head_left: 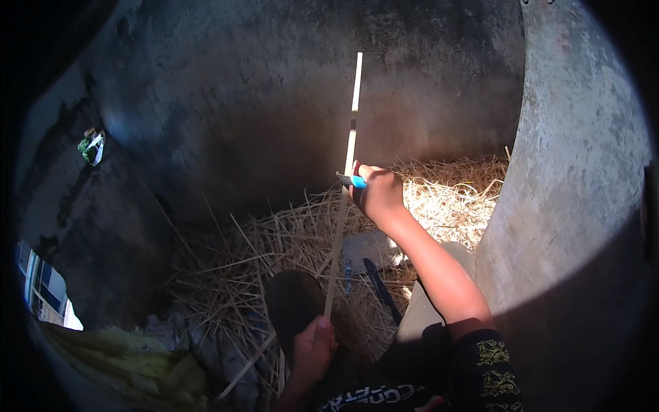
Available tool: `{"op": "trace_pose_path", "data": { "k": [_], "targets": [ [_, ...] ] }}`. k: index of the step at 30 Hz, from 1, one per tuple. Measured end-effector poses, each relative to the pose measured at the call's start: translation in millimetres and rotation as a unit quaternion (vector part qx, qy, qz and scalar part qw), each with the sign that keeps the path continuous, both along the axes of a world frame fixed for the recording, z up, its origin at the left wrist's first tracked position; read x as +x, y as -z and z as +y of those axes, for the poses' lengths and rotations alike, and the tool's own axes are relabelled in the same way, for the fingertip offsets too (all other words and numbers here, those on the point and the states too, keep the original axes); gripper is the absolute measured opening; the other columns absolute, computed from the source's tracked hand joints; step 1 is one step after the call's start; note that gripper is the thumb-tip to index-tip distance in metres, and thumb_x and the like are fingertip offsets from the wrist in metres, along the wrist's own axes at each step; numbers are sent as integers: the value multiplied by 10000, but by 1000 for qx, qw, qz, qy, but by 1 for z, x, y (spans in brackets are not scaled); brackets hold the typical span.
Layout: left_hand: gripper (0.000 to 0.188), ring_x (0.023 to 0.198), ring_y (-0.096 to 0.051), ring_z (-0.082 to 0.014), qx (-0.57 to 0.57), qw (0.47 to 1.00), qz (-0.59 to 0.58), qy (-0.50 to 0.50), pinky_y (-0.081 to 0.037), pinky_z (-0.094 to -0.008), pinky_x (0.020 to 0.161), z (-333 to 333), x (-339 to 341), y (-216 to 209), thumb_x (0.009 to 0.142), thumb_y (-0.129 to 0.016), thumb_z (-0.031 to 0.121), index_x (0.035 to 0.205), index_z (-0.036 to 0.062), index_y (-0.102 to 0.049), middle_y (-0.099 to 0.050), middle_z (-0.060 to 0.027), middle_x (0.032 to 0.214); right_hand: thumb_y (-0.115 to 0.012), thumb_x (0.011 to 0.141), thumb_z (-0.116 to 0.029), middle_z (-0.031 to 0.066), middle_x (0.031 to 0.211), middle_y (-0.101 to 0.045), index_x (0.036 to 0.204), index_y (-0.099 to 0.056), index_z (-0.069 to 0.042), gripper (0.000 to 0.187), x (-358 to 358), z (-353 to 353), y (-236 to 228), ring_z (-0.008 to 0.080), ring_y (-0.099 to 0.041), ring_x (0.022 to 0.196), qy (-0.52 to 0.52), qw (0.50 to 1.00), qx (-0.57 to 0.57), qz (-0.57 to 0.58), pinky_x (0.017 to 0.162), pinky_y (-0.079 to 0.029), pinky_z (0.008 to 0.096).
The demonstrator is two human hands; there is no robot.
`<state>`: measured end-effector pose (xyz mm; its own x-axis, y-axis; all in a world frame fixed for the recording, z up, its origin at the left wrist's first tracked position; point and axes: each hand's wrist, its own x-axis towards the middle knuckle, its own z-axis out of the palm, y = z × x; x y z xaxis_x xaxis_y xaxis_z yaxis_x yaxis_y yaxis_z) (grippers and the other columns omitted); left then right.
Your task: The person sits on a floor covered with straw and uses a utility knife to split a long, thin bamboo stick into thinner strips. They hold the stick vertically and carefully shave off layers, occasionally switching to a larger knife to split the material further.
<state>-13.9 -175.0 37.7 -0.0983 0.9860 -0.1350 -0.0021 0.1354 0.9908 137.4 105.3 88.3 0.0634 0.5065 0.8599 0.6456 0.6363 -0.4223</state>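
A long, thin pale strip that looks like split bamboo [334, 254] stands tilted in front of me, its top leaning slightly right and away. Its lower end is pinched by my left hand [316, 347], closed with the thumb along the strip. Higher up, my right hand [381, 196] is closed around a small knife with a blue handle [358, 182]. The knife's short blade lies across the strip, touching it, with the right thumb close beside the strip. A dark band, a node or shadow, marks the strip above the blade.
Pale shavings and thin strips [453, 199] cover the floor. A long dark blade [382, 292] and a flat grey block [367, 247] lie between my legs. Curved grey walls [576, 172] rise around me. A yellowish cloth [130, 364] lies at lower left.
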Motion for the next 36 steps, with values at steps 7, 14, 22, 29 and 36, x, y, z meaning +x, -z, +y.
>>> {"op": "trace_pose_path", "data": {
  "k": [7, 14, 22, 29, 36],
  "targets": [
    [396, 515, -342, -57, -73, 991, -99, 56, -285, -228, 472, -17, 3, 4, 1062, -430, 391, 790, 105, -458, -370, 40, 609, -573, 920, -263, 259, 636, -575, 713, -617, 4, 341, 42, 24, -24, 450, -622, 649, 53, 985, -128, 105, 592, -487, 450],
    [365, 479, -262, -53, -62, 974, -204, 75, -220, -231, 434, -1, -18, 11, 1062, -423, 387, 845, 97, -460, -304, 47, 595, -723, 756, -158, 139, 603, -601, 633, -577, -79, 207, 17, 13, -4, 323, -644, 575, 14, 992, 110, -52, 525, -500, 379],
    [268, 525, -326, -60, -84, 976, -182, 84, -266, -210, 476, -9, -11, 21, 1064, -421, 310, 987, 72, -515, -403, 11, 650, -671, 740, -160, 145, 721, -675, 729, -665, -76, 85, 32, 22, -7, 361, -667, 671, 82, 992, -59, -72, 600, -533, 433],
    [259, 547, -364, -78, -105, 963, -235, 77, -318, -226, 509, -5, -19, 36, 1064, -414, 298, 987, 73, -516, -460, -25, 703, -701, 699, -243, 98, 726, -712, 843, -762, -184, 167, 25, 24, 6, 287, -712, 680, 123, 973, -85, -177, 640, -579, 389],
    [257, 593, -393, -100, -88, 956, -272, 67, -379, -276, 597, -4, -22, 38, 1061, -424, 301, 955, 89, -521, -460, -29, 709, -657, 693, -202, 83, 776, -718, 828, -750, -176, 166, 16, 25, 12, 277, -705, 729, 111, 971, -100, -187, 675, -572, 400]
  ]
}}
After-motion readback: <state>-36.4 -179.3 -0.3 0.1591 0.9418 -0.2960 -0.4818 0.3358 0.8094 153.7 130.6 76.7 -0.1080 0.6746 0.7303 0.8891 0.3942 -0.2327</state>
